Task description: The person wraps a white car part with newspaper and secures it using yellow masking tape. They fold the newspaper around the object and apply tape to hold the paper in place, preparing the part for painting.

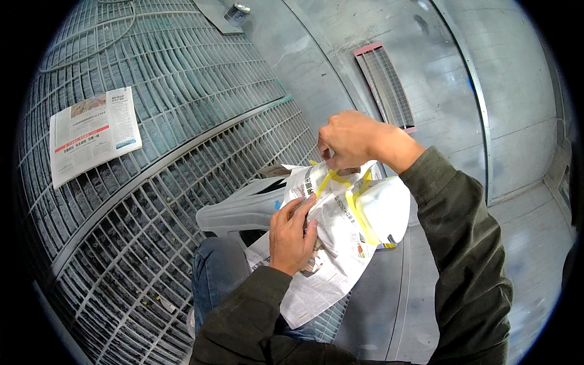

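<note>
A smooth white rounded piece [382,208] lies in front of me, its edge lined with yellow masking tape [359,216]. Newspaper [331,286] is taped along it and drapes toward my lap. My left hand [293,234] lies on the newspaper with fingers extended, pressing it down. Above the far side of the sheet, my right hand [353,139] is closed in a pinch. A strip of the yellow tape runs up to its fingertips; what is between them is hidden. Under the newspaper, a grey plastic stool [237,207] partly shows.
Metal grating [152,201] covers the floor at left, with a folded newspaper [94,134] on it. A can [236,13] stands at the far end. On the grey metal wall panels at right is a pink-framed grille [384,85]. My jeans-clad knee [216,267] is beside the stool.
</note>
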Motion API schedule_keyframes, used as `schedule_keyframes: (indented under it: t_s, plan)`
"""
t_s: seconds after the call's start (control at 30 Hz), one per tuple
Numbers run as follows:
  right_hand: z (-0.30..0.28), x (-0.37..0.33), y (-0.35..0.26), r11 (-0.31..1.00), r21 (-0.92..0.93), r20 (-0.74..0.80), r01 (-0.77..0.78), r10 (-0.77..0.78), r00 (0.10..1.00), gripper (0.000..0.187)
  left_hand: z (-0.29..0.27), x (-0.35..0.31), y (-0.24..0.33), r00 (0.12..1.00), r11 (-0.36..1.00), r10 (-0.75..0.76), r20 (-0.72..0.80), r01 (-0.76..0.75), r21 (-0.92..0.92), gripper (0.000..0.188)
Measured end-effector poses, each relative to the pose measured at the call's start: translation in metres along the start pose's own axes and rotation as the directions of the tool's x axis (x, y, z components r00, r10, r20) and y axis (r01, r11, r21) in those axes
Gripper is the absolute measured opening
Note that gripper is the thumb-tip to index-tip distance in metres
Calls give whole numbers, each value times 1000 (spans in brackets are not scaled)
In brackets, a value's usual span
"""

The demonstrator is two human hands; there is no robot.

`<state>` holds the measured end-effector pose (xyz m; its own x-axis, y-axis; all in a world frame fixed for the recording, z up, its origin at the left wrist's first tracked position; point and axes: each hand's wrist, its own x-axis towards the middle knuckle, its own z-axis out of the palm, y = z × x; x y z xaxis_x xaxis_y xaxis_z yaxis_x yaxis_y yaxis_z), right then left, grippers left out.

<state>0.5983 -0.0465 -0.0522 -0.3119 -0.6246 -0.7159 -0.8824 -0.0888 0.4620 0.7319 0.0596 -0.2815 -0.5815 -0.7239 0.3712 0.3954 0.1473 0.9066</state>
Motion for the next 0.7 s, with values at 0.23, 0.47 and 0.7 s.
schedule_keyframes:
  t_s: [0.23, 0.47, 0.7]
  plan:
    - [23, -7, -7, 953, -296, 50, -64, 82, 995, 27, -1, 20, 10, 997, 997, 52, 58, -49, -52, 44]
    - [30, -12, -12, 952, -307, -50, -11, -4, 999, 20, 5, 46, 15, 972, 993, 119, 204, -117, -18, 43]
    - [41, -15, -32, 887, -456, -48, -69, 53, 997, 13, 5, 45, 17, 973, 991, 133, 187, -132, -18, 42]
